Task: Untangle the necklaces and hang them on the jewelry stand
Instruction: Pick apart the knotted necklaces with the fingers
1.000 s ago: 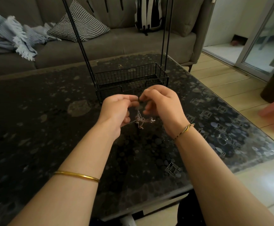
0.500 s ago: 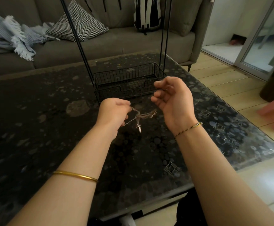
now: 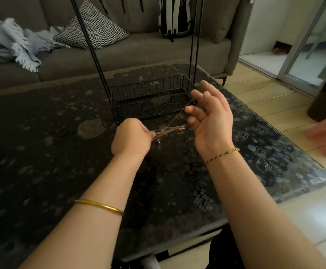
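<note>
Jewelry stand (image 3: 150, 89) top cut off — necklaces (image 3: 168, 131) strands indistinct.

One wide-angle camera, worn on the head, faces forward and down over the desk (image 3: 41, 152), close behind the left hand (image 3: 132, 139) and right hand (image 3: 210, 121) at centre. The sofa (image 3: 139, 53) lies at 12 o'clock, the floor (image 3: 271, 105) at 3 o'clock.
</note>
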Motion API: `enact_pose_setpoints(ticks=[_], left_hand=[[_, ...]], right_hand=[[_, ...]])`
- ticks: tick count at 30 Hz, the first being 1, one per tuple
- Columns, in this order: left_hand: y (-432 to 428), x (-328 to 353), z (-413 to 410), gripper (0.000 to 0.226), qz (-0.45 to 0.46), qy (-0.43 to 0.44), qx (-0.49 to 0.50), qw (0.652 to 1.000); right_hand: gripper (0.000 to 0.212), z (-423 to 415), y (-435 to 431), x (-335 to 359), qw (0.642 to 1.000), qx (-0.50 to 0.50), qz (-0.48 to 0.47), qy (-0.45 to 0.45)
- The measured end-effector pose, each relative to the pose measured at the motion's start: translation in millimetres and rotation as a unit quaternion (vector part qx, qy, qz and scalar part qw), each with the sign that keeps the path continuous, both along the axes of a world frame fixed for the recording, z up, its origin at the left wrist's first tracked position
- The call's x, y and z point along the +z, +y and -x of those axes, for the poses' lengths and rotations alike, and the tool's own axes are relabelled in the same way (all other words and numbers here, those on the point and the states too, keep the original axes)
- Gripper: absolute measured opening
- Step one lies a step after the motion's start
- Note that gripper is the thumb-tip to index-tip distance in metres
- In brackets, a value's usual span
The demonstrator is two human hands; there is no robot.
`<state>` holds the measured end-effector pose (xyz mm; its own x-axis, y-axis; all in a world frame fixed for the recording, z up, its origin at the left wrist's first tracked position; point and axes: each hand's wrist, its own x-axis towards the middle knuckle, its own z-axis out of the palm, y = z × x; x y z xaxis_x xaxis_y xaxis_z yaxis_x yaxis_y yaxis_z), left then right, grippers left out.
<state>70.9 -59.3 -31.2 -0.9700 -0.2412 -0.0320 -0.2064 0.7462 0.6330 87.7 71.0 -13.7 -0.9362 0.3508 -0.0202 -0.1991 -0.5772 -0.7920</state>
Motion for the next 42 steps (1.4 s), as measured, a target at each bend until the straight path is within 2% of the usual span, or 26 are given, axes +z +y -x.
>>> enact_pose_setpoints(ticks=[2,4,9,12,15,18,21,23,26,28,31,34,42], left_hand=[[1.8,-1.0,2.2,0.018,-0.037,-0.018,0.009,0.999],[1.1,-0.1,4.8,0.020,-0.125,-0.031,0.046,0.991],[-7.0,3.1,4.8,0.026,-0.295,-0.063,0.135,0.944],[-8.4,5.2,3.6,0.032,-0.350,-0.050,0.154,0.923],[-10.2,9.9,2.9,0.033,-0.382,-0.029,0.174,0.907],[-14.0,13.6,0.8,0.028,-0.415,-0.014,0.185,0.891],[-14.7,16.2,-1.1,0.018,-0.432,-0.002,0.166,0.886],[-12.8,17.5,-1.5,0.021,-0.424,0.009,0.147,0.894],[-8.3,18.8,-1.4,0.024,-0.389,0.026,0.120,0.913],[-7.6,18.8,-1.2,0.023,-0.360,0.036,0.112,0.925],[-9.3,17.2,-0.7,0.023,-0.320,0.052,0.101,0.941],[-10.5,15.4,-0.8,0.024,-0.282,0.065,0.080,0.954],[-7.9,8.7,-3.1,0.018,-0.221,0.044,0.041,0.973]], right_hand=[[0.026,0.5,-0.6,0.4,1.000,-0.005,-0.019,-0.007],[0.030,2.4,1.6,-0.9,0.998,-0.009,-0.045,-0.032],[0.023,3.0,6.9,-6.2,0.988,0.071,-0.081,-0.111],[0.026,3.1,6.2,-3.5,0.966,0.100,-0.172,-0.164],[0.024,0.2,7.1,-1.0,0.931,0.116,-0.315,-0.142],[0.032,-2.6,6.6,-2.5,0.867,0.154,-0.457,-0.125],[0.049,0.7,1.4,-11.2,0.763,0.206,-0.585,-0.183],[0.043,4.2,-1.6,-18.6,0.708,0.211,-0.640,-0.210],[0.021,6.8,-0.6,-23.1,0.635,0.180,-0.726,-0.193],[0.018,4.0,0.5,-20.2,0.610,0.174,-0.751,-0.185],[0.050,1.4,-0.4,-18.7,0.597,0.188,-0.759,-0.181],[0.071,0.6,-3.9,-18.1,0.598,0.202,-0.757,-0.170],[0.118,-2.5,-2.0,-16.2,0.652,0.257,-0.705,-0.107]])
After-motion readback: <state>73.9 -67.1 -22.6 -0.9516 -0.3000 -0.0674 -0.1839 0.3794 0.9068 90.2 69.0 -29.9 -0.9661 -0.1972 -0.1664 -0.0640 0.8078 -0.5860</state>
